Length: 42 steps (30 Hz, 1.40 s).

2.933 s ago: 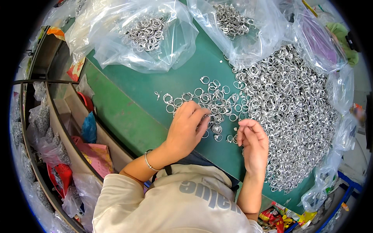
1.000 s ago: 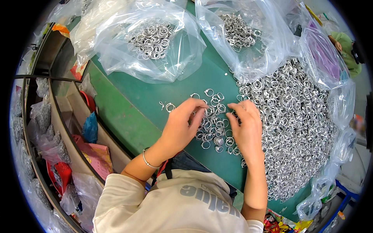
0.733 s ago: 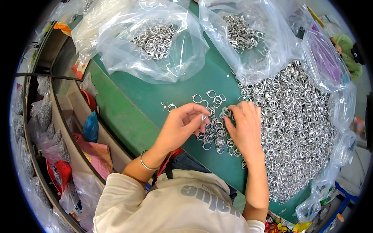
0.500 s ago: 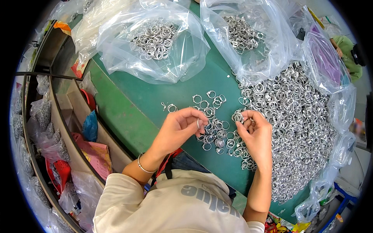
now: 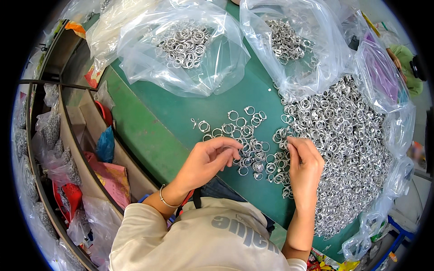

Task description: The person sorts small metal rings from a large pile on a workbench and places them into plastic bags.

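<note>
Small silvery metal rings [image 5: 246, 132], many with a raised bit on the band, lie loosely spread on a green table. Beside their left edge, my left hand [image 5: 210, 159] hovers with fingers loosely curled and the thumb apart from the forefinger; no ring shows in it. My right hand [image 5: 307, 163] reaches down at the left edge of a big ring pile [image 5: 348, 149]. Its thumb and forefinger tips come together at a ring [image 5: 284, 144] there, partly hidden among its neighbours.
Two clear plastic bags [image 5: 149, 74] [image 5: 323, 67] holding rings stand open at the table's far side. Left of the green table [image 5: 172, 106] are shelves with bagged parts, a blue bag [image 5: 105, 144] and a red scoop-like container [image 5: 68, 201]. At far right, another person's green sleeve [image 5: 402, 58] shows.
The ring that was in my left hand is no longer visible there, and its fingers have loosened. My right hand has shifted slightly right and down, off the rings it held up.
</note>
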Tool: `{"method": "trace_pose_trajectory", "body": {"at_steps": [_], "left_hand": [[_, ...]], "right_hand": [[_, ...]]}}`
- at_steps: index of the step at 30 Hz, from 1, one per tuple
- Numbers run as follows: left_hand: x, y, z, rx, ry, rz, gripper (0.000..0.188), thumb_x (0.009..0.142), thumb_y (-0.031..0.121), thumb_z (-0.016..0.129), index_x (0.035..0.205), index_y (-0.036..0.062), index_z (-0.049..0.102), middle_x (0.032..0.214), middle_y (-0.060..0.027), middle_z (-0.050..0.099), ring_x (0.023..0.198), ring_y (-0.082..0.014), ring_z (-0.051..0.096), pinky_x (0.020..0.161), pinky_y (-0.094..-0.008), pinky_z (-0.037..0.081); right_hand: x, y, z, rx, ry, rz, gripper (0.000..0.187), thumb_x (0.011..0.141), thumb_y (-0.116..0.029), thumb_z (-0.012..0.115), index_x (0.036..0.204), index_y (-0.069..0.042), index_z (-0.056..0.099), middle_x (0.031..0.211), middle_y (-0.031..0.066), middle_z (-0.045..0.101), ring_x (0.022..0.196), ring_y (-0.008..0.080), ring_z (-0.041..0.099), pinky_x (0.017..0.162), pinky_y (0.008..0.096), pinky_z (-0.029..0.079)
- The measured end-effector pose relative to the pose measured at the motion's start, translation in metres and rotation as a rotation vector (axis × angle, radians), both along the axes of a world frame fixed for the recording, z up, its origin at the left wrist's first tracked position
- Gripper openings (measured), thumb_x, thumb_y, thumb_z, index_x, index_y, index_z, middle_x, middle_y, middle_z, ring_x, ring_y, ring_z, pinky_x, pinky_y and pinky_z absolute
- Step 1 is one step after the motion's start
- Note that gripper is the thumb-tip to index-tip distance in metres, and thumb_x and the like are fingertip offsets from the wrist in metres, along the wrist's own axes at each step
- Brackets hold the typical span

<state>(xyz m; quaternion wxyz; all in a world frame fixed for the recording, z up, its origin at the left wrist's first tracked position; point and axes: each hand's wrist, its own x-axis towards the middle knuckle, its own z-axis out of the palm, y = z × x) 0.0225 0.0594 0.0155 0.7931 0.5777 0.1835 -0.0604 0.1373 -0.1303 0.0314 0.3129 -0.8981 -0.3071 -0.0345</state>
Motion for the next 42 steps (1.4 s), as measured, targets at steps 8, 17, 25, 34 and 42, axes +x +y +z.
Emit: {"method": "trace_pose_trajectory", "body": {"at_steps": [8, 17, 25, 34, 42], "left_hand": [[0.024, 0.01, 0.001, 0.959, -0.217, 0.046, 0.024, 0.077, -0.004, 0.057, 0.101, 0.0023, 0.058, 0.081, -0.0087, 0.049, 0.073, -0.0206, 0.049, 0.065, -0.0289, 0.041], [0.063, 0.026, -0.015, 1.049, -0.427, -0.249, 0.016, 0.076, 0.002, 0.062, 0.091, 0.0016, 0.057, 0.084, -0.0086, 0.051, 0.077, -0.0219, 0.051, 0.07, -0.0326, 0.042], [0.053, 0.055, -0.009, -0.011, -0.077, 0.043, 0.013, 0.087, 0.002, 0.048, 0.1, 0.0002, 0.053, 0.08, 0.0009, 0.054, 0.063, -0.0064, 0.045, 0.056, -0.0193, 0.037], [0.064, 0.041, -0.021, 1.194, -0.306, -0.148, 0.027, 0.073, 0.008, 0.067, 0.094, 0.0027, 0.052, 0.076, -0.0116, 0.052, 0.065, -0.0276, 0.052, 0.061, -0.0363, 0.044], [0.065, 0.053, -0.011, 0.167, -0.065, -0.114, 0.009, 0.083, 0.006, 0.056, 0.09, 0.0006, 0.053, 0.067, -0.0041, 0.054, 0.054, -0.0104, 0.046, 0.049, -0.0223, 0.039]], "right_hand": [[0.0, -0.004, 0.014, 0.217, 0.424, -0.076, 0.011, 0.086, -0.001, 0.051, 0.091, 0.002, 0.06, 0.076, 0.0082, 0.055, 0.061, 0.015, 0.056, 0.053, 0.026, 0.045], [0.005, -0.001, -0.002, 1.044, 1.434, -0.138, 0.02, 0.092, -0.015, 0.048, 0.098, 0.003, 0.056, 0.072, 0.0018, 0.047, 0.049, 0.0037, 0.036, 0.037, 0.0162, 0.027], [0.007, 0.008, -0.006, 0.757, 1.27, -0.101, 0.015, 0.085, -0.009, 0.059, 0.095, 0.002, 0.059, 0.077, 0.0001, 0.053, 0.052, 0.0037, 0.042, 0.04, 0.0176, 0.03], [0.001, 0.042, -0.021, -0.102, 0.152, 0.141, 0.013, 0.072, -0.01, 0.068, 0.083, -0.003, 0.063, 0.077, 0.0114, 0.057, 0.06, 0.0291, 0.057, 0.051, 0.0366, 0.043], [-0.001, 0.019, 0.003, -0.282, -0.039, -0.083, 0.013, 0.076, -0.01, 0.064, 0.087, -0.004, 0.061, 0.075, 0.0124, 0.054, 0.06, 0.0289, 0.056, 0.051, 0.038, 0.043]]}}
